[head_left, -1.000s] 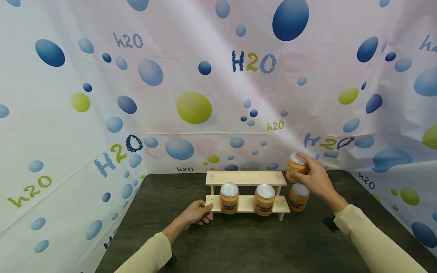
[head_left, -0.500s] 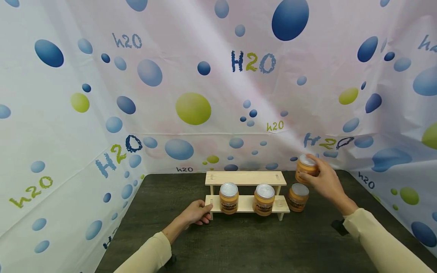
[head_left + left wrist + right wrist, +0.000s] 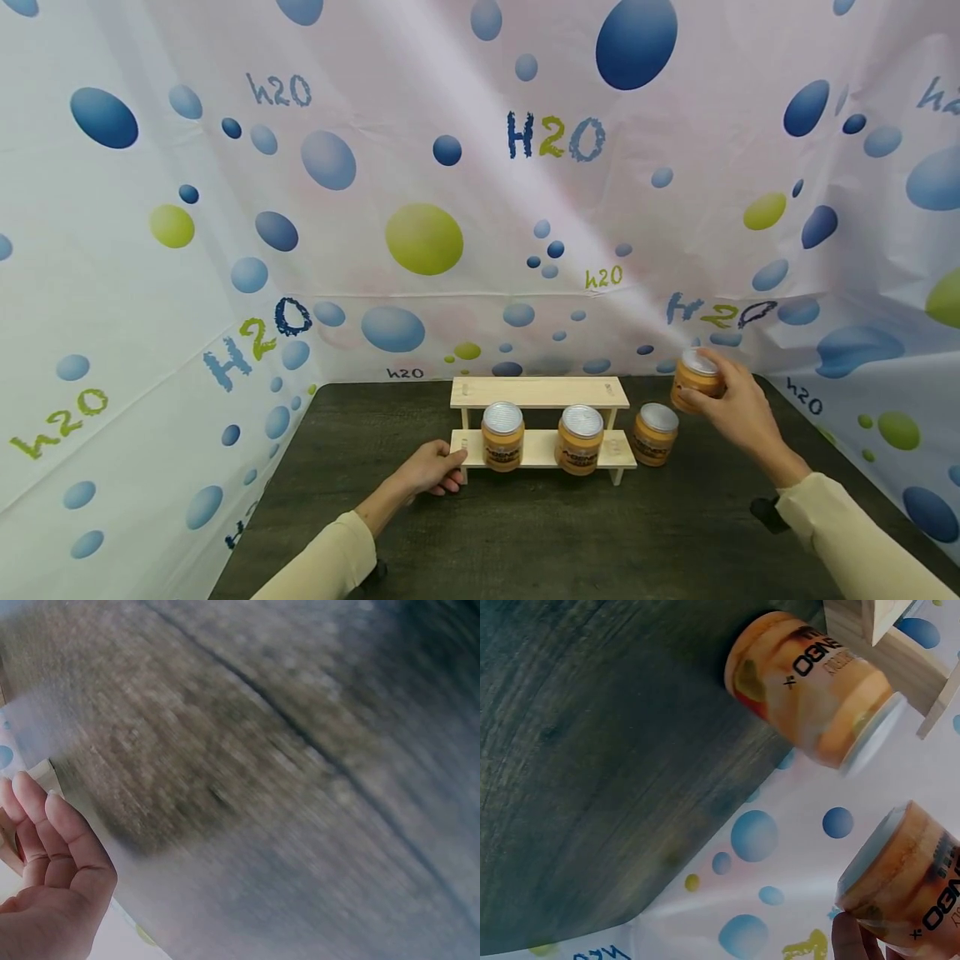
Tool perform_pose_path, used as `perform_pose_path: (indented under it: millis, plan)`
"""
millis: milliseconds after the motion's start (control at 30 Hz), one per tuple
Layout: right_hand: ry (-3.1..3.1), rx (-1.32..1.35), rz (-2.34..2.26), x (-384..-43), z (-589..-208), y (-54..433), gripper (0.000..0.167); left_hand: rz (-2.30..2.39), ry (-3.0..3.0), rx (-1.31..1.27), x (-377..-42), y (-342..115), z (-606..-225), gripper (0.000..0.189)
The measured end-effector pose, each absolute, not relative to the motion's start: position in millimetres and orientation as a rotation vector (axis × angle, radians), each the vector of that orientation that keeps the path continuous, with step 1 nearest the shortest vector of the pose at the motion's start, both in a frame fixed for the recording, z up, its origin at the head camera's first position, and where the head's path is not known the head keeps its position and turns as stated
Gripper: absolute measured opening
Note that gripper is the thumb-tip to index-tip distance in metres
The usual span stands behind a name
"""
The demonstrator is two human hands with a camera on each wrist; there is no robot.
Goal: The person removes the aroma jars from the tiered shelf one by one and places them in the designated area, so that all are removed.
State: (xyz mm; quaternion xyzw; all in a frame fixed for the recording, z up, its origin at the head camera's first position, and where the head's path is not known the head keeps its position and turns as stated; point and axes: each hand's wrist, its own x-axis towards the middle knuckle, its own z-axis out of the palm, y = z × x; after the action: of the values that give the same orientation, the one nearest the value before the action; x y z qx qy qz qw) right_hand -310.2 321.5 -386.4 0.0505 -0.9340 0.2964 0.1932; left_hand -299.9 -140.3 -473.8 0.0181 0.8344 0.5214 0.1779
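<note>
Pale wood forms the rack, which stands on the dark desk with its upper board set behind the lower board. The left hand grips the left end of the lower board, thumb on the board and the other fingers bent at its edge; the left wrist view shows those fingers softly curved beside a strip of the wood. Two orange jars stand upright on the lower board, the left jar and the right jar, a gap between them. Just beside the rack's right end, the desk jar stands upright on the desk. The right hand has its fingers closed round the held jar, which is up off the desk, behind and to the right of the desk jar and apart from it, lid upward. All four jars have silvery lids, and dark lettering shows on several. Cream sleeves cover both forearms. Behind the desk hangs a white sheet printed with blue and green spots and "H2O".
</note>
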Motion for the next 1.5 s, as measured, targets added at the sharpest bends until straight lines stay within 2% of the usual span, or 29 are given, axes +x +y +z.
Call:
perform_pose_path:
  millis: [1500]
  plan:
    - [-2.724, 0.029, 0.854, -302.4, -459.2, 351.5, 0.072, 1.474, 2.338, 0.014, -300.8, -140.1, -473.5, 0.03]
